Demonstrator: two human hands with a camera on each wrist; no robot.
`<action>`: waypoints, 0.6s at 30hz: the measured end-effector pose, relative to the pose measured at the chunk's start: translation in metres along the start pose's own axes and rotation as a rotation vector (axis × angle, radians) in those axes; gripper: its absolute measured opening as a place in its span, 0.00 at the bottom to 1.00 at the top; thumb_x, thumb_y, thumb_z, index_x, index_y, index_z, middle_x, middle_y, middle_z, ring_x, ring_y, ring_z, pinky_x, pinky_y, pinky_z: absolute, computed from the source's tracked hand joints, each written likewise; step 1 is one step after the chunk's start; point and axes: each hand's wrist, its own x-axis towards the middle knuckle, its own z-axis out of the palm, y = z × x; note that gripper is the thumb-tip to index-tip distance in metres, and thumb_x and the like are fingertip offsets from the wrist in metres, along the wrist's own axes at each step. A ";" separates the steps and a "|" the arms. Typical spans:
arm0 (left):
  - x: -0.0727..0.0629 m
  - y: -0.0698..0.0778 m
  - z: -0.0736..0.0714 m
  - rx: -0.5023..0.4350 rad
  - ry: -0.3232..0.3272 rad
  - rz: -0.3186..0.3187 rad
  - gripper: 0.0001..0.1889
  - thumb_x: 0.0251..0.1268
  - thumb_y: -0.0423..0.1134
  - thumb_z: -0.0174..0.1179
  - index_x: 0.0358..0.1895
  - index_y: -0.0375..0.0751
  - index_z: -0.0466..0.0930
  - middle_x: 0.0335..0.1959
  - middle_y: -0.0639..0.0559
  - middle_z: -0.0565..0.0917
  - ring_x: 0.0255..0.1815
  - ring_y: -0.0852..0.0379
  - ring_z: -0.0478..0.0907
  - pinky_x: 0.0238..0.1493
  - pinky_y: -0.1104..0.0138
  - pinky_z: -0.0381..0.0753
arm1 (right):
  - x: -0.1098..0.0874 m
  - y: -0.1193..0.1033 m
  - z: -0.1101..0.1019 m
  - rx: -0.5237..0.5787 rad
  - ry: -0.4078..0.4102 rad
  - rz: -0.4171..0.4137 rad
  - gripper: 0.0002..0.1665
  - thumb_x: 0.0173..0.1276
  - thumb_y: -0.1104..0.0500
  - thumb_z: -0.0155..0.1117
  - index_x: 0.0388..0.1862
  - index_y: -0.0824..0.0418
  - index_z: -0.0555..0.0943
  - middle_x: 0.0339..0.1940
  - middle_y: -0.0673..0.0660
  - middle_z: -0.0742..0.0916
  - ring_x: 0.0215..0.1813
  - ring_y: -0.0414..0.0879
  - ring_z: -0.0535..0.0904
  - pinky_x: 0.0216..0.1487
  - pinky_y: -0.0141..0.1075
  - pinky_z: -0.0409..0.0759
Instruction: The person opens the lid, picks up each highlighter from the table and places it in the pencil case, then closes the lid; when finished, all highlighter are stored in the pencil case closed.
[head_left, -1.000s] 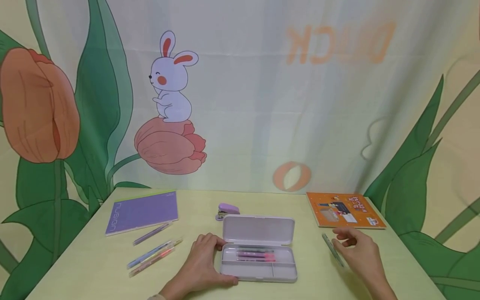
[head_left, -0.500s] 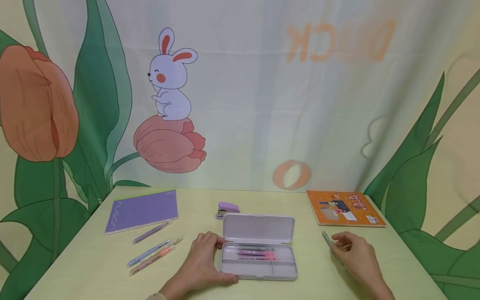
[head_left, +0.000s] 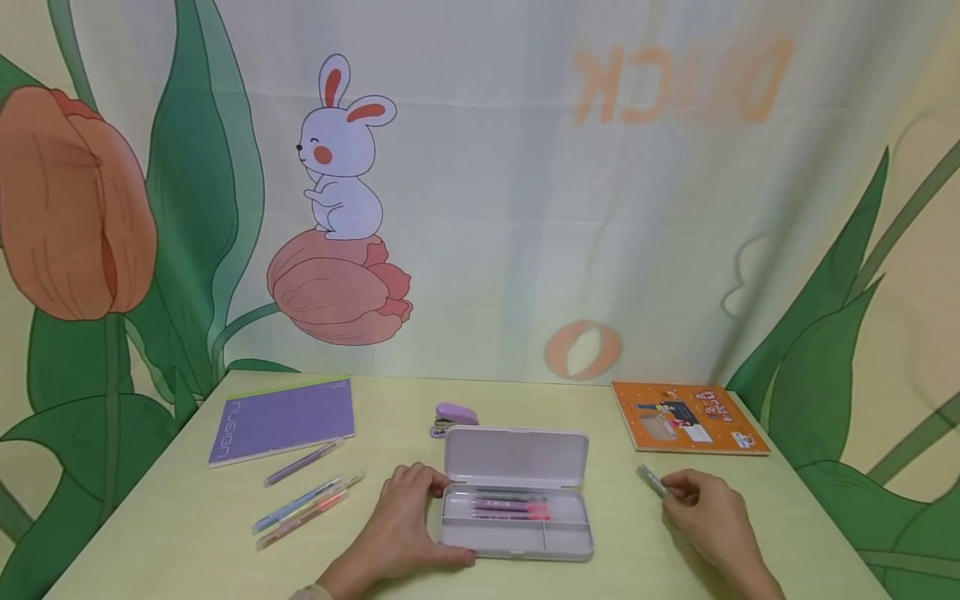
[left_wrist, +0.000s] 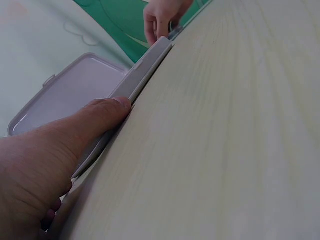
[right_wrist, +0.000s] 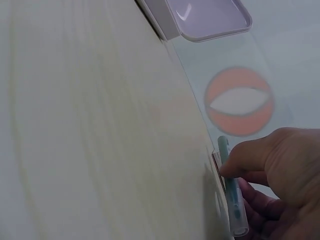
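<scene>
An open grey-lilac pencil case lies with its lid tipped back, several pens in its long rear compartment. My left hand grips the case at its left end. In the left wrist view the thumb presses along the front wall; the other fingers are mostly hidden. To the right of the case, my right hand pinches a slim greenish pen between thumb and fingers. The right wrist view shows this pen with a teal body and a clear end.
A purple notebook lies at the back left, with a purple pen and several coloured pens in front of it. A lilac stapler sits behind the case. An orange book lies at the back right.
My right hand has closed its fingers on the greenish pen, which has turned and shifted slightly left at its far end. The left hand stays on the pencil case.
</scene>
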 end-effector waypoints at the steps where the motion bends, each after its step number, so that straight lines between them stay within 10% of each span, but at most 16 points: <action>1: 0.000 0.000 0.000 0.000 -0.001 -0.001 0.50 0.31 0.75 0.87 0.57 0.50 0.80 0.48 0.64 0.78 0.54 0.61 0.69 0.64 0.53 0.75 | 0.000 0.000 0.000 -0.002 0.005 -0.006 0.15 0.71 0.68 0.72 0.56 0.66 0.89 0.43 0.57 0.89 0.45 0.52 0.80 0.42 0.41 0.80; 18: 0.001 0.000 -0.001 0.001 0.002 0.003 0.50 0.31 0.76 0.87 0.57 0.50 0.80 0.48 0.64 0.78 0.54 0.61 0.69 0.64 0.54 0.75 | -0.023 -0.052 -0.004 0.093 0.090 -0.306 0.14 0.69 0.65 0.81 0.51 0.53 0.93 0.47 0.50 0.92 0.44 0.43 0.84 0.43 0.34 0.80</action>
